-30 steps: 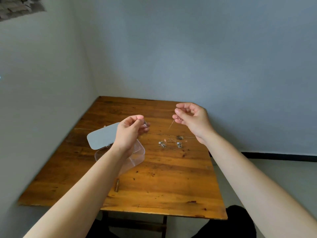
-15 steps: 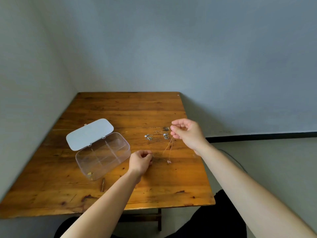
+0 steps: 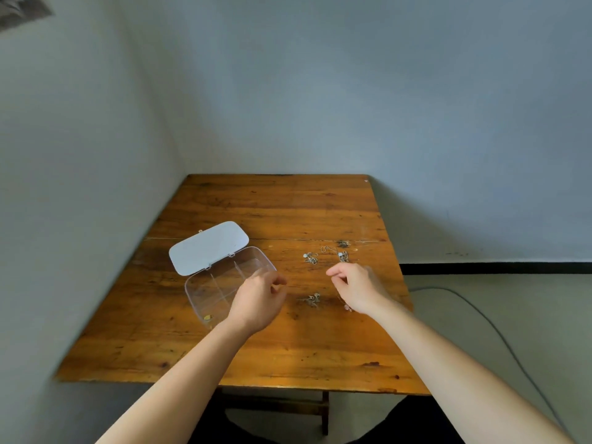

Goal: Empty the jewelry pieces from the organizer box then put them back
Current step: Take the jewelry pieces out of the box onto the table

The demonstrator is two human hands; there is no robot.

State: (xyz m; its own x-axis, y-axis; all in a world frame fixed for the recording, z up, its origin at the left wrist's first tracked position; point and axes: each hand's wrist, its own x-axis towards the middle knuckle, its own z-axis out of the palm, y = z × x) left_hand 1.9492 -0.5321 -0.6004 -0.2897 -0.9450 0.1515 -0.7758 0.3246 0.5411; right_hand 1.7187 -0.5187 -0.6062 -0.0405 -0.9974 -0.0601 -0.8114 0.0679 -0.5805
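Head view is showing both bare forearms reaching over the wooden table. To the right of the organizer box, whose lid is lying open behind it, the left hand is hovering with fingers loosely curled, holding nothing visible. Further right of the box, the right hand is curling its fingers; whether it is pinching a chain, I cannot tell. Jewelry pieces are lying between the hands, more beyond them.

Bare table before box
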